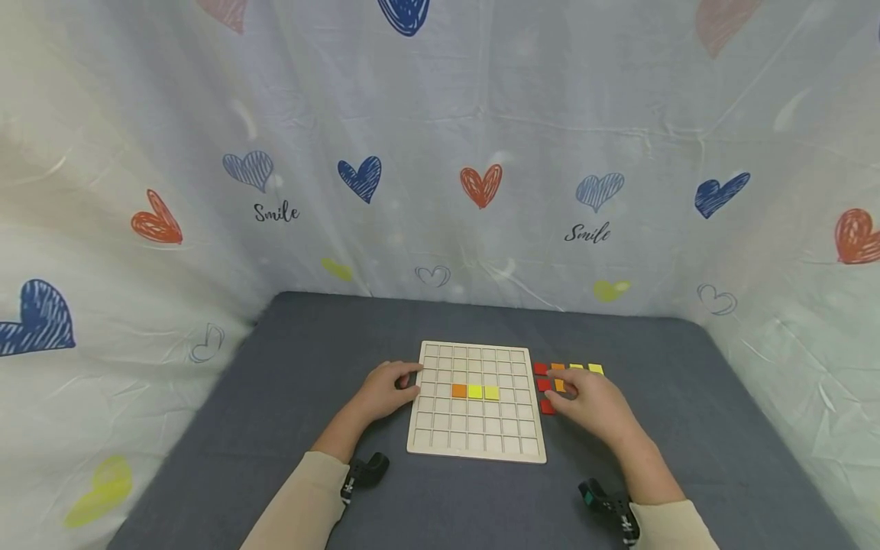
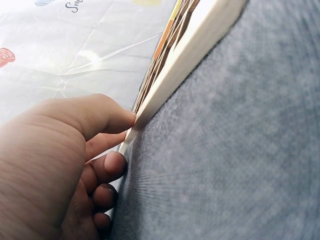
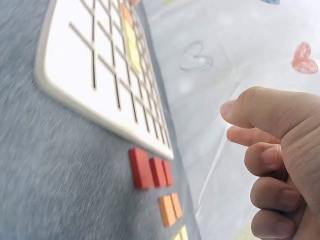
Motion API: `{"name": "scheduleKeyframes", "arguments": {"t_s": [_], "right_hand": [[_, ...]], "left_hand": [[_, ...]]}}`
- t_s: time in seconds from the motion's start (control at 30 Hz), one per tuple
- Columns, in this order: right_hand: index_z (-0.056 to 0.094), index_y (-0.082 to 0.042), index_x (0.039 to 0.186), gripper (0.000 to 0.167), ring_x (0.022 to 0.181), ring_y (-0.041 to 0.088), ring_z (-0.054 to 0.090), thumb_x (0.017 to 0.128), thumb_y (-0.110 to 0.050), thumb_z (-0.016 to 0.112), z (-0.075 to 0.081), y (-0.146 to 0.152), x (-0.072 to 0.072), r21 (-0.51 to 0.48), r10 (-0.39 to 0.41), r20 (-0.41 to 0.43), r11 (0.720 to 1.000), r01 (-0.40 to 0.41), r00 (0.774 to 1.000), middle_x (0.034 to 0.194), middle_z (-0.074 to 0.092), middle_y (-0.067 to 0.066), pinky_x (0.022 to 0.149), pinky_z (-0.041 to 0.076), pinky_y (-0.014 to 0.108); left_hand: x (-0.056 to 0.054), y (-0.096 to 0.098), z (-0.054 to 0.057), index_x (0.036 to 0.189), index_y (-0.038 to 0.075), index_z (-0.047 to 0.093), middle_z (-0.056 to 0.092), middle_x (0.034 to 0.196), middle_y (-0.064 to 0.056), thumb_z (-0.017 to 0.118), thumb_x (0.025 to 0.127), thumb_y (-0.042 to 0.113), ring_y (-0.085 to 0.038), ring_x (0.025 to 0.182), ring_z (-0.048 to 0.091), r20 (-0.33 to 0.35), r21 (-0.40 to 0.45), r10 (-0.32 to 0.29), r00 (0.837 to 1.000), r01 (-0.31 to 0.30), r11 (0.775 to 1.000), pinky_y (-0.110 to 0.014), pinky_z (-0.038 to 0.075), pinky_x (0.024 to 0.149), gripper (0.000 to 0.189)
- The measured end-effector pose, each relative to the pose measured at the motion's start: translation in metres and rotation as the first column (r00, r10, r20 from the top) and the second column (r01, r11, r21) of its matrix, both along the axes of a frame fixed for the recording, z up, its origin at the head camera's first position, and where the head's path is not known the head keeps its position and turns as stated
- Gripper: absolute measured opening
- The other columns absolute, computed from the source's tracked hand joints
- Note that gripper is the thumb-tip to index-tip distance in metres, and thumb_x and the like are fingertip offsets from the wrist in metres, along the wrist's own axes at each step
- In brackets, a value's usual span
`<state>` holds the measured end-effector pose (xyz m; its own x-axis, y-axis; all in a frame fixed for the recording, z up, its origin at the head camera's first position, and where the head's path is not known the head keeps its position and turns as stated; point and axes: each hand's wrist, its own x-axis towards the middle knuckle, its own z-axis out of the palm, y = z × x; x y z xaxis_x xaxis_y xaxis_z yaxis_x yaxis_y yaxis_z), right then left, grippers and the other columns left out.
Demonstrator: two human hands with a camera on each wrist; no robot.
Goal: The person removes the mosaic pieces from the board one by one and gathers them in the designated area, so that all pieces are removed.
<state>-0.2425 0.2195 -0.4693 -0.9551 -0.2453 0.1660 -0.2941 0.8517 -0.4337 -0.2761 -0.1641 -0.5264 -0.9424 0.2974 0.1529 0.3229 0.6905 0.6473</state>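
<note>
A pale wooden board marked with a grid lies on the dark cloth. One orange tile and two yellow tiles sit in a row in its middle. At the board's left edge, my left hand touches the side with thumb and index finger; in the left wrist view the thumb meets the wooden rim. My right hand hovers over the loose tiles right of the board, thumb and index finger apart with nothing between them. It covers part of those tiles in the head view.
Beside the board's right edge stand three red tiles, then two orange tiles and yellow tiles. A dark grey cloth covers the table. Around it hangs a white curtain printed with hearts.
</note>
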Motion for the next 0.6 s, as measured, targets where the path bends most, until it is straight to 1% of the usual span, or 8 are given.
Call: {"name": "scheduleKeyframes", "arguments": {"t_s": [0.07,0.13,0.2,0.23,0.3,0.4,0.5,0.6], "right_hand": [[0.074,-0.006,0.125,0.039,0.065,0.015,0.048,0.09,-0.023,0.078,0.002,-0.004,-0.001,-0.005,0.007,-0.014,1.0,-0.007,1.0,0.07,0.055,-0.001,0.061,0.042,0.036],[0.074,-0.006,0.127,0.04,0.077,0.019,0.056,0.091,-0.023,0.078,0.005,-0.009,-0.002,-0.019,0.011,-0.016,1.0,-0.011,1.0,0.09,0.068,0.004,0.067,0.048,0.04],[0.073,-0.006,0.127,0.04,0.086,0.022,0.06,0.091,-0.023,0.078,0.006,-0.014,-0.003,-0.038,0.017,-0.017,0.999,-0.018,1.0,0.106,0.071,0.008,0.071,0.051,0.041],[0.073,-0.006,0.128,0.041,0.086,0.022,0.06,0.091,-0.023,0.078,0.007,-0.016,-0.004,-0.048,0.021,-0.014,0.999,-0.021,1.0,0.107,0.071,0.008,0.07,0.051,0.04],[0.072,-0.005,0.128,0.041,0.075,0.021,0.057,0.091,-0.022,0.078,0.009,-0.022,-0.006,-0.075,0.03,-0.005,0.997,-0.03,1.0,0.091,0.067,0.006,0.063,0.047,0.037],[0.072,-0.006,0.128,0.042,0.058,0.014,0.042,0.091,-0.022,0.078,0.011,-0.031,-0.009,-0.086,0.051,-0.008,0.995,-0.051,0.999,0.069,0.049,0.0,0.055,0.038,0.032],[0.072,-0.006,0.129,0.042,0.052,0.01,0.03,0.091,-0.023,0.078,0.012,-0.04,-0.011,-0.089,0.078,-0.016,0.993,-0.079,0.997,0.063,0.038,-0.003,0.051,0.031,0.03],[0.072,-0.007,0.129,0.041,0.052,0.011,0.029,0.092,-0.023,0.078,0.014,-0.049,-0.012,-0.103,0.096,-0.023,0.99,-0.098,0.995,0.062,0.039,0.0,0.051,0.029,0.03]], "left_hand": [[0.0,0.0,0.0,0.134,0.011,0.069,0.048,0.074,0.004,0.073,0.094,0.018,-0.015,0.072,0.041,0.0,-0.002,-0.001,1.0,0.001,1.0,-0.036,0.035,0.072,0.041],[0.0,-0.001,0.0,0.134,0.011,0.069,0.048,0.074,0.005,0.073,0.094,0.018,-0.015,0.072,0.041,0.001,-0.003,-0.002,1.0,0.002,1.0,-0.036,0.035,0.072,0.041],[0.0,-0.001,0.0,0.135,0.011,0.069,0.048,0.074,0.004,0.073,0.094,0.018,-0.015,0.072,0.041,0.002,0.0,-0.002,1.0,0.002,1.0,-0.037,0.035,0.072,0.041],[0.0,-0.001,0.0,0.135,0.011,0.069,0.048,0.074,0.004,0.073,0.094,0.018,-0.015,0.072,0.041,0.002,0.001,0.0,1.0,0.0,1.0,-0.036,0.035,0.072,0.041],[0.0,-0.001,-0.001,0.134,0.011,0.069,0.048,0.074,0.004,0.074,0.094,0.018,-0.015,0.072,0.041,0.0,0.002,0.0,1.0,0.0,1.0,-0.037,0.035,0.072,0.041],[0.0,-0.002,-0.001,0.134,0.011,0.069,0.048,0.073,0.004,0.074,0.094,0.018,-0.015,0.072,0.041,-0.001,0.003,0.0,1.0,0.0,1.0,-0.037,0.035,0.072,0.041],[0.0,-0.001,-0.001,0.134,0.011,0.069,0.048,0.073,0.004,0.074,0.094,0.018,-0.015,0.073,0.042,0.001,0.004,0.002,1.0,-0.002,1.0,-0.037,0.036,0.072,0.041],[0.0,-0.001,0.0,0.134,0.011,0.069,0.048,0.073,0.004,0.074,0.094,0.018,-0.014,0.073,0.042,0.003,0.001,0.006,1.0,-0.006,1.0,-0.036,0.035,0.072,0.041]]}}
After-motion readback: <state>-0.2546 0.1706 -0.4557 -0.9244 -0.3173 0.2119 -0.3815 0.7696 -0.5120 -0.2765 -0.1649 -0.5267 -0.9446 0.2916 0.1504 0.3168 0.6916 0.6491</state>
